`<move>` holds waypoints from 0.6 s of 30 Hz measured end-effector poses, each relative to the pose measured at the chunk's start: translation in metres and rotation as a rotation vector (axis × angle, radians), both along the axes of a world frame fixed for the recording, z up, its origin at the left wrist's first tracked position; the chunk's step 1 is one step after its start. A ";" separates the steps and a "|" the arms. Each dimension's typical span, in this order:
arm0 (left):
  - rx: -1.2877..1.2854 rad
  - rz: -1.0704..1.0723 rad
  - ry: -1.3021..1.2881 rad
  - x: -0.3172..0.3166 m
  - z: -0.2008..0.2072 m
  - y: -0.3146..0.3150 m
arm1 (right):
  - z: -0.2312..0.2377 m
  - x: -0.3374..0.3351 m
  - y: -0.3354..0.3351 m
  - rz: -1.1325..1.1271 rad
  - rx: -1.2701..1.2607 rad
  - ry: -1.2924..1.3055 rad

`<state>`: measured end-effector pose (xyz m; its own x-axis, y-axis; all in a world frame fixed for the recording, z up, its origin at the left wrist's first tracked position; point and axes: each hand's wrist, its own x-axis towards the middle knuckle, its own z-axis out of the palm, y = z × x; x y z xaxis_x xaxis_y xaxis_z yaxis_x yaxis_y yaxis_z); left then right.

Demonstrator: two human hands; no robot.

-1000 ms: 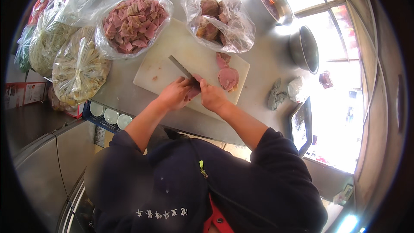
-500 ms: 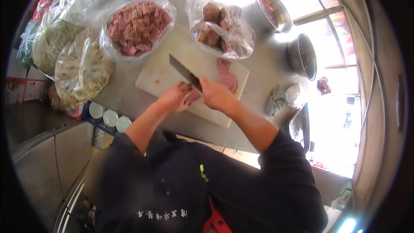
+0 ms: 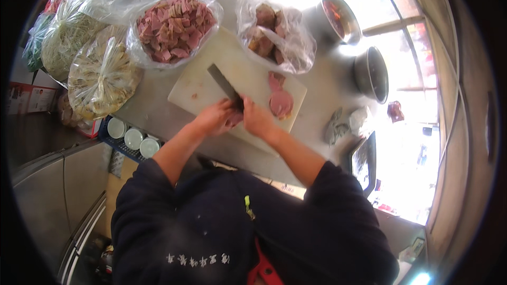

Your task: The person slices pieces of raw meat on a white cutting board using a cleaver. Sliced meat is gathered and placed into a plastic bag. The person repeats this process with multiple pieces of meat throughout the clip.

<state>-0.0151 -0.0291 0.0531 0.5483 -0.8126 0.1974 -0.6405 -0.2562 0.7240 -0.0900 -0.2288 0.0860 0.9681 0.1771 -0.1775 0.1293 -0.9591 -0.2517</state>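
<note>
Head view, nearest first: dark sleeves (image 3: 145, 190) reach toward the table (image 3: 153, 108), and at its near left edge a blue basket (image 3: 112, 141) carries round white containers (image 3: 134, 138). Beyond, the person's left hand (image 3: 215, 117) has its fingers bent and clamped on a piece of pink meat (image 3: 234, 120) at the near side of a white cutting board (image 3: 193, 79). Just right of it, the right hand (image 3: 255, 120) has its fingers closed around the handle end of a knife (image 3: 223, 83), whose broad blade slants far and left over the board. Farther right on the board lie a round pink slice (image 3: 281, 104) and a smaller piece (image 3: 275, 81). Left of the board sits a tied clear bag (image 3: 103, 82). Past the board, cut pink chunks (image 3: 177, 29) fill an open bag at left; brownish meat lumps (image 3: 266, 31) lie in another bag farther right. Two metal bowls (image 3: 371, 74) stand far right.
</note>
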 end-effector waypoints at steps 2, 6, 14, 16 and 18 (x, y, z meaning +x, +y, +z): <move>0.016 0.003 0.011 -0.009 -0.014 0.005 | 0.039 0.031 0.003 0.057 0.005 0.115; -0.079 0.048 -0.040 -0.012 -0.007 0.006 | 0.057 0.009 0.011 0.001 0.057 0.133; -0.160 0.107 -0.122 -0.010 -0.012 0.006 | 0.083 0.026 0.014 -0.013 0.099 0.207; -0.102 0.096 -0.047 -0.015 -0.011 0.003 | 0.036 0.001 0.012 -0.095 0.006 0.218; -0.055 0.054 -0.013 -0.018 -0.009 0.005 | 0.019 -0.001 0.008 -0.074 0.059 0.124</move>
<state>-0.0327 -0.0241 0.0443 0.5879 -0.7700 0.2479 -0.6360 -0.2507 0.7298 -0.0907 -0.2205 0.1046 0.9502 0.1194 -0.2878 0.0230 -0.9479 -0.3176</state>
